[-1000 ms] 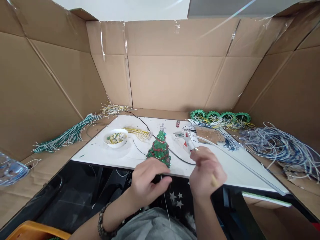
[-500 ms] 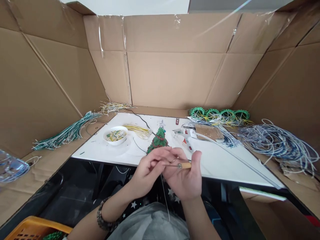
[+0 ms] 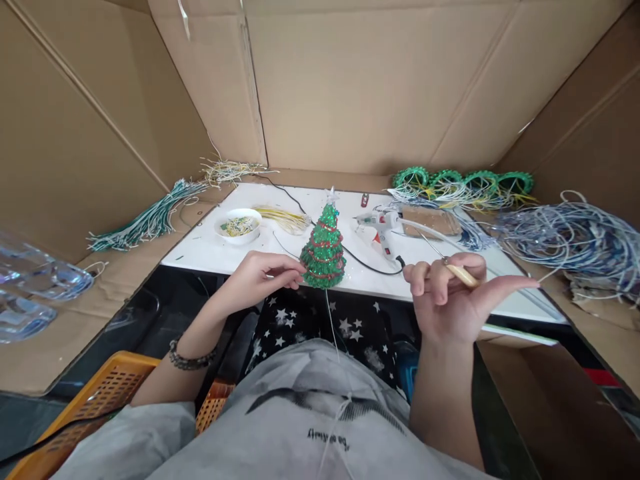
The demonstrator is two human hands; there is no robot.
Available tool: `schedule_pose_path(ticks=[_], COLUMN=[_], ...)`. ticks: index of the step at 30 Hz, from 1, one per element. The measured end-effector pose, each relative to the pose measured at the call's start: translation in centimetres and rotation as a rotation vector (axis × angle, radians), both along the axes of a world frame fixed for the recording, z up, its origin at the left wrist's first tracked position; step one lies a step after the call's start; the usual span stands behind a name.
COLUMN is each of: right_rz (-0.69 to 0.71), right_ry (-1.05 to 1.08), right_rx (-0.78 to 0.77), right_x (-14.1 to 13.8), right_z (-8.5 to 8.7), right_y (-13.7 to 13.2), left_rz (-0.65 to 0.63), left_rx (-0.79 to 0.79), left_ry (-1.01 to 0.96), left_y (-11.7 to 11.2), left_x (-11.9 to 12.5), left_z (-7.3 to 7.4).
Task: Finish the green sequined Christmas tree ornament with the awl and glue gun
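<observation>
A small green Christmas tree (image 3: 324, 250) with red garland and a clear star stands upright at the table's front edge. My left hand (image 3: 265, 280) is closed in a pinch at the tree's lower left rim; the fingertips' exact hold is partly hidden. A thin white wire (image 3: 330, 317) runs from under the tree toward my shirt. Off to the right, my right hand (image 3: 450, 293) is turned palm up, fingers curled round a wooden-handled tool (image 3: 463, 275) with a thin metal shaft pointing up and left. Its thumb sticks out to the side.
On the white table (image 3: 280, 250) are a bowl of wire pieces (image 3: 239, 227), yellow wires (image 3: 283, 217) and a glue gun (image 3: 380, 223). Green rings (image 3: 463, 180) and coiled wires (image 3: 565, 233) lie at right. Teal wires (image 3: 150, 217) lie left. An orange basket (image 3: 115, 373) stands low left.
My hands have parted: the left moved to the tree's lower left side, the right swung right with the wooden-handled tool. The tree shows fully now, and the view has tilted down.
</observation>
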State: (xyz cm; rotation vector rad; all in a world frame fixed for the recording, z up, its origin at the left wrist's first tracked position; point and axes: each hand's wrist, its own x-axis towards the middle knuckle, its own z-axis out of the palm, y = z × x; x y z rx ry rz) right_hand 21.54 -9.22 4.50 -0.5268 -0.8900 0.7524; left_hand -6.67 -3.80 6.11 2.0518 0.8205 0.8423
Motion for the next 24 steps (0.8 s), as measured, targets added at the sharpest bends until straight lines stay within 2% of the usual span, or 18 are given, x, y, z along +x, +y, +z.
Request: schedule_pose_path(ticks=[2, 5, 7, 9, 12, 15, 17, 21, 24], right_rz=[0.087, 0.247, 0.273, 0.24, 0.157, 0.109, 0.116, 0.161, 0.213], right_ry=[-0.069, -0.151, -0.161, -0.144, -0.108, -0.097, -0.095, -0.094, -0.083], right_rx=[0.023, 0.022, -0.004, -0.037, -0.113, -0.166, -0.163, -0.095, -0.065], right_x=[0.8, 2.0, 2.7, 3.1, 3.4, 3.4, 3.4, 3.5, 3.5], right_z=[-1.1, -2.8, -3.6, -4.2, -4.6, -4.8, -4.8, -5.0, -5.1], right_y=[-0.9, -2.1, -2.7, -3.0, -3.1, -3.1, -3.1, -3.4, -3.5], left_rz=[-0.154, -0.391, -0.441, -0.456, -0.485, -0.51, -0.478, -0.377, -0.304], left_rx=[-0.047, -0.173, -0.189, -0.148, -0.1, -0.079, -0.069, -0.083, -0.138], left_ry=[0.202, 0.372, 0.323, 0.248, 0.234, 0.241, 0.238, 0.222, 0.213], left_y=[0.2, 0.2, -0.4, -1.5, -3.4, -4.4, -4.1, -1.5, 0.1], left_x=[-0.6, -0.9, -0.3, 0.8, 2.9, 4.3, 4.5, 3.1, 1.2], left_z=[-1.1, -4.1, -6.5, -8.6, -10.4, -10.8, -10.8, -10.4, -9.4])
